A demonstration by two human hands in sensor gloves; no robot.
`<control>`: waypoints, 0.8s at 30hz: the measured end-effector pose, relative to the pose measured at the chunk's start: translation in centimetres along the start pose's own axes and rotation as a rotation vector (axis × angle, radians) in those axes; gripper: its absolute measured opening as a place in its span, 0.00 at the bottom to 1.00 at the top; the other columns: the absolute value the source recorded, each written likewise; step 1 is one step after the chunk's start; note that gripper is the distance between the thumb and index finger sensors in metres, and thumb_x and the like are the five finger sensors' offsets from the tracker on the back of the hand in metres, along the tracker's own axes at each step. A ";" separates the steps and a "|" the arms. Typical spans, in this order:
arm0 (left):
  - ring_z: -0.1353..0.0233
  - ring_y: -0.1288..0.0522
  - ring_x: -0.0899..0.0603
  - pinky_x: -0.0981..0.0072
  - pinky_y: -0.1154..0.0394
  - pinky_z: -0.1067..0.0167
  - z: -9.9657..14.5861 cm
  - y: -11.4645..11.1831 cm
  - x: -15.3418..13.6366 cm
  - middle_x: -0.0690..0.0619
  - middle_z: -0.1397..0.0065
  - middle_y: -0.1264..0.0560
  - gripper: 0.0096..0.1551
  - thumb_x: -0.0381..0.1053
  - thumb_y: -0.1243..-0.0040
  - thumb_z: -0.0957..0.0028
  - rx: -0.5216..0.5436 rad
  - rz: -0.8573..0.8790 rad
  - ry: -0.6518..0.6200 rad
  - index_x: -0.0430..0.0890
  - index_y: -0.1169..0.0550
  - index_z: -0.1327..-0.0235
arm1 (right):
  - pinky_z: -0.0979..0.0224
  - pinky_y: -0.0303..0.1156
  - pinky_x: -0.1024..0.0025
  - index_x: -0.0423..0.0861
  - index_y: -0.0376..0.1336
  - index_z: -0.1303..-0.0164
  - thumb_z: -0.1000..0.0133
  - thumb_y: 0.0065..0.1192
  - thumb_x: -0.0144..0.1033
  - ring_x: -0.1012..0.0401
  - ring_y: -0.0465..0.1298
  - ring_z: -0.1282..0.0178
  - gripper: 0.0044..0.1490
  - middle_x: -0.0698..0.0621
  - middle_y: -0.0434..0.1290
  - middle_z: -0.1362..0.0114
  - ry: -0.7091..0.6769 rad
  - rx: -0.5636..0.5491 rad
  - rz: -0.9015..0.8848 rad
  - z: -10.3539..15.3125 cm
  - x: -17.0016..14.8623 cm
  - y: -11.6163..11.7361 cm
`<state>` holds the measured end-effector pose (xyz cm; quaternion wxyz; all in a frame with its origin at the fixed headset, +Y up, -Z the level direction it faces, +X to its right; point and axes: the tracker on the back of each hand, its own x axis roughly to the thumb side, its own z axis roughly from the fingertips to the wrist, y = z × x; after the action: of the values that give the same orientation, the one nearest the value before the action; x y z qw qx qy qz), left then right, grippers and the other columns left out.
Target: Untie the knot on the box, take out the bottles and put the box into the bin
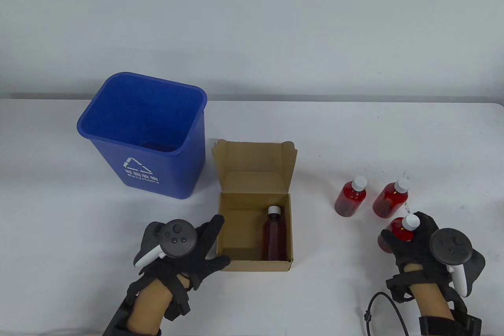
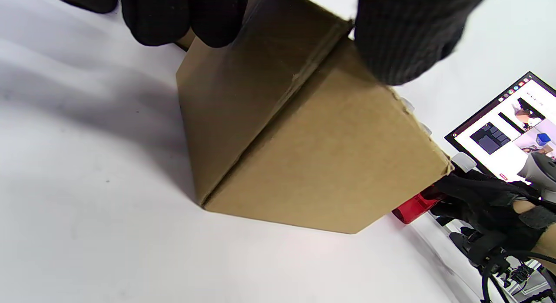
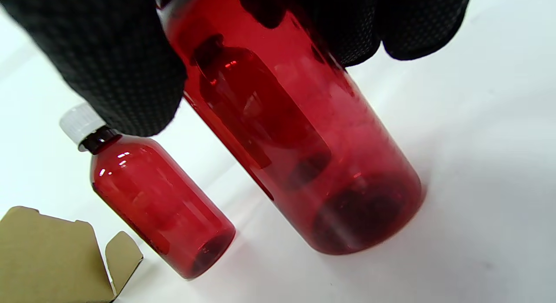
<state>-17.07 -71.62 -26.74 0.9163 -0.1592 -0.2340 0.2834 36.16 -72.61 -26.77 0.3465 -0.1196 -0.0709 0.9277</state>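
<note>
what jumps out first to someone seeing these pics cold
The red bottles at the table's right catch the eye first, one gripped by the right hand. Next comes the blue bin at the left, and beside it the open cardboard box, one bottle inside, steadied by the left hand.

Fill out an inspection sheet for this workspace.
Surface: white table, small dark specks near the bottles.
Job's things: box open, one bottle in box lying inside; two standing bottles on the table; blue bin upright, left of the box.
Clutter: nothing seen.
Grippers: left hand holds the box's near-left corner; right hand grips a third bottle, base at the table.
Cables: black cable looped by the right wrist.
Surroundings: pale wall; monitor in left wrist view.
</note>
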 end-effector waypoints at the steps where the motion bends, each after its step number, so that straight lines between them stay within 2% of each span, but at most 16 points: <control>1: 0.22 0.42 0.20 0.21 0.46 0.30 0.0 0.0 0.0 0.35 0.18 0.46 0.59 0.67 0.41 0.48 0.000 0.000 0.000 0.49 0.58 0.18 | 0.32 0.63 0.43 0.37 0.43 0.27 0.51 0.74 0.54 0.40 0.61 0.26 0.60 0.37 0.43 0.22 -0.005 -0.004 0.007 0.1 0.2 -0.3; 7: 0.22 0.42 0.20 0.21 0.46 0.30 0.0 0.0 0.0 0.35 0.18 0.46 0.59 0.67 0.41 0.48 -0.001 0.000 0.002 0.49 0.59 0.18 | 0.29 0.54 0.36 0.35 0.38 0.26 0.49 0.70 0.55 0.34 0.50 0.23 0.62 0.35 0.38 0.22 -0.051 -0.044 0.014 1.1 2.7 -2.3; 14: 0.22 0.42 0.20 0.21 0.46 0.30 0.0 0.0 0.0 0.35 0.18 0.45 0.59 0.67 0.41 0.49 -0.001 -0.001 0.003 0.49 0.59 0.18 | 0.29 0.52 0.36 0.34 0.38 0.26 0.47 0.66 0.55 0.33 0.48 0.23 0.59 0.35 0.38 0.22 -0.190 -0.100 0.092 2.6 7.6 -3.6; 18: 0.22 0.41 0.20 0.21 0.46 0.30 0.0 0.0 0.0 0.35 0.18 0.45 0.59 0.67 0.41 0.49 -0.002 -0.001 0.004 0.48 0.59 0.18 | 0.29 0.52 0.36 0.34 0.39 0.26 0.47 0.66 0.55 0.33 0.49 0.23 0.59 0.35 0.39 0.22 -0.274 -0.115 0.140 3.5 10.5 -3.4; 24: 0.22 0.41 0.20 0.21 0.46 0.30 0.0 -0.1 0.0 0.35 0.18 0.45 0.59 0.67 0.41 0.49 -0.001 -0.006 0.006 0.48 0.59 0.18 | 0.30 0.55 0.38 0.35 0.41 0.26 0.46 0.65 0.55 0.35 0.53 0.25 0.56 0.36 0.43 0.22 -0.422 -0.062 0.202 5.2 16.0 -1.2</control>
<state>-17.03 -71.68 -26.75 0.9177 -0.1598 -0.2319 0.2801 23.80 -61.42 -24.28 0.2256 0.0597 -0.1578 0.9595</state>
